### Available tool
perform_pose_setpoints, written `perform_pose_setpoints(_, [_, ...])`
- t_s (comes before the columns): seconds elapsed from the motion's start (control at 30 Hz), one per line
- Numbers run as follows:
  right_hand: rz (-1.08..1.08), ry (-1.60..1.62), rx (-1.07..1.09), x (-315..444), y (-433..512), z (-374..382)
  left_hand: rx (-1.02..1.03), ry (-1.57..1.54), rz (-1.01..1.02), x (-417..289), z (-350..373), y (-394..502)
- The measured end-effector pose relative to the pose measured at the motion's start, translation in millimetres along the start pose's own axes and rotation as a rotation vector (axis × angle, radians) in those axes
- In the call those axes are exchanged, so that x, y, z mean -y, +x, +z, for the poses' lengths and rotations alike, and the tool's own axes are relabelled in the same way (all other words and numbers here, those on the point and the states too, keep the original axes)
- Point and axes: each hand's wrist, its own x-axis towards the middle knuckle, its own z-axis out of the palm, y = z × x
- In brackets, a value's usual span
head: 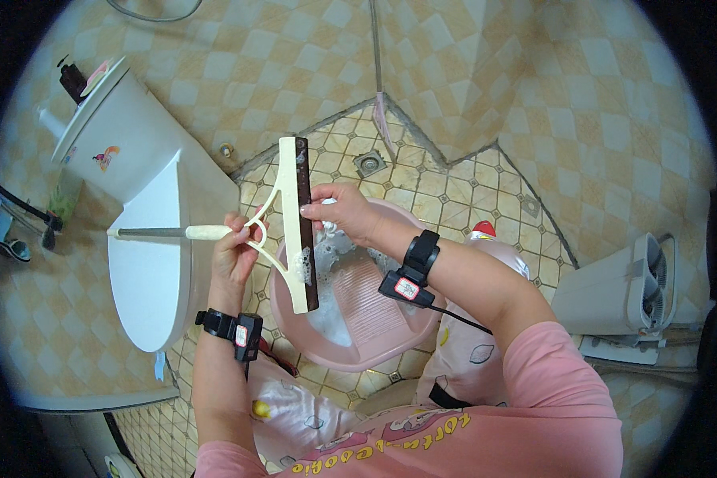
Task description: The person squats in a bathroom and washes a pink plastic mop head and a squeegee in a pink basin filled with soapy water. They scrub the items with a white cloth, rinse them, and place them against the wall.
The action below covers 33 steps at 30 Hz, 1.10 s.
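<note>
A cream squeegee (290, 224) with a dark rubber blade is held up, its handle pointing left across the toilet lid. My left hand (236, 245) grips it where the handle meets the forked frame. My right hand (343, 212) pinches the blade's edge near its middle, with a bit of white cloth (328, 222) at the fingers. Suds cling to the lower part of the head. Below both hands sits a pink plastic basin (358, 361) with a ribbed washboard (370, 299) and soapy water (331, 316). Each wrist wears a black strapped device.
A white toilet (149, 281) stands at the left, with a dark pump bottle (71, 80) on its tank. A floor drain (370, 163) lies beyond the basin. At the right is a pale plastic bin-like container (603, 287). My knees flank the basin.
</note>
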Motion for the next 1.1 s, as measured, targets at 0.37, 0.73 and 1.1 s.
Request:
perform_pose_setpoints(0.37, [0.115,-0.269,0.060,-9,-6,1,-0.042,0.042,0.086,2,-2,2])
perform_pose_setpoints(0.73, [-0.089,0.518,0.049,7,21,-35,-0.120,0.025,0.008,10,3,-2])
perform_pose_setpoints(1.1, [0.138,0.367,-0.256,3,18,-28,-0.140,0.009,0.026,23,8,1])
